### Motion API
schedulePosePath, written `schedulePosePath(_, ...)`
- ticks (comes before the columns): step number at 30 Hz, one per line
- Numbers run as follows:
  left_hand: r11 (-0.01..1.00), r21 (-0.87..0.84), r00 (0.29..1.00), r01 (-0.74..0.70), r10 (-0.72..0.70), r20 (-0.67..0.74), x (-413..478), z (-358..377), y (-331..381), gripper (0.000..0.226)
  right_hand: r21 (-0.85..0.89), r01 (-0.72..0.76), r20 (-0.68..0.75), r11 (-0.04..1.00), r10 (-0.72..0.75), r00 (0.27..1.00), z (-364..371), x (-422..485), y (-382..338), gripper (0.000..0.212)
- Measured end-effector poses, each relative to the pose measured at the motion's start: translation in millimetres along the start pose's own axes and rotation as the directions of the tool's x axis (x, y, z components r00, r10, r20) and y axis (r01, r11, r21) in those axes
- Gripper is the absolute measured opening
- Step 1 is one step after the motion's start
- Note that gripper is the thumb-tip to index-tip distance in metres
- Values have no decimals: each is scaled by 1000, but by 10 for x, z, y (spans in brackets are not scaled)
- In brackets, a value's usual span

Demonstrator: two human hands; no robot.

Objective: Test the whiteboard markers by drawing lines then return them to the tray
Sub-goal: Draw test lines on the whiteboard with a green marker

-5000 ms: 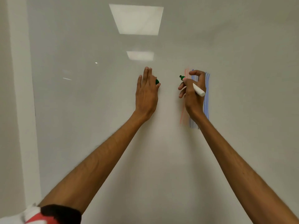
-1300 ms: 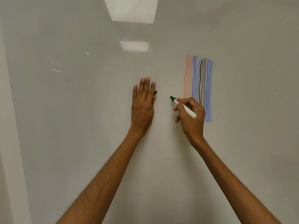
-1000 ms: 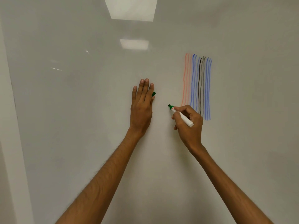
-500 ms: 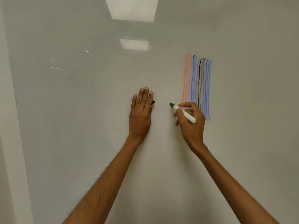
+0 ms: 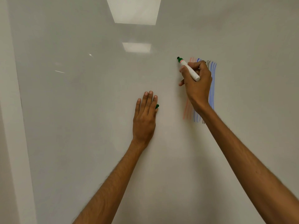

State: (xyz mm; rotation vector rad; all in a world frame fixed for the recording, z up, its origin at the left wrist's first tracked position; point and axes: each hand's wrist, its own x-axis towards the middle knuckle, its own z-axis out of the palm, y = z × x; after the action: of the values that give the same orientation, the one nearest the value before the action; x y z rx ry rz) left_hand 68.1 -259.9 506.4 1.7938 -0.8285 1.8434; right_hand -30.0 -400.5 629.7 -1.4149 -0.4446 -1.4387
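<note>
The right hand (image 5: 196, 83) grasps a marker (image 5: 189, 70), fingers and thumb curled round its white barrel. The marker slants up and to the left, its green tip at the top and its blunt white end lying over the knuckles. The tip sits just left of the top of a set of lines (image 5: 212, 88) drawn on the board (image 5: 80, 110). It is very near the surface, but I cannot tell whether it touches.

The lines run roughly upright and side by side: pale orange on the left, then blue, then dark grey, then blue again on the right. The right hand and forearm cross in front of them and hide their middle stretch, so only the tops and lower ends show.

The left hand (image 5: 144, 117) lies lower and to the left, well apart from the right one. Its fingers are straight and close together, laid flat on the board. A green cap (image 5: 157, 106) peeks out at the edge of the index finger, probably tucked under the hidden thumb.

Two bright ceiling lights (image 5: 134, 10) are mirrored in the glossy board above the hands, and a pale wall strip (image 5: 9, 126) runs down the left edge
</note>
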Motion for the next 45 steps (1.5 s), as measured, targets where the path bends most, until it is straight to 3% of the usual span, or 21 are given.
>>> schedulePosePath(16,1000,-12,1000,2,-3,-16,-2,5,8,42,-51,-19,113,999,24,993,-243,-765,358,17)
schedulePosePath(30,987,-139,995,81,-72,69,-14,-39,13,45,-99,-127,136,987,139,981,-508,-1361,537,16)
schedulePosePath(36,952,-227,976,206,-183,119,-12,-73,95,45,-148,-149,175,978,174,969,-578,-1506,532,15)
schedulePosePath(45,760,-415,865,500,-420,274,-302,-554,356,33,6,-332,174,943,326,929,-676,-1550,210,16)
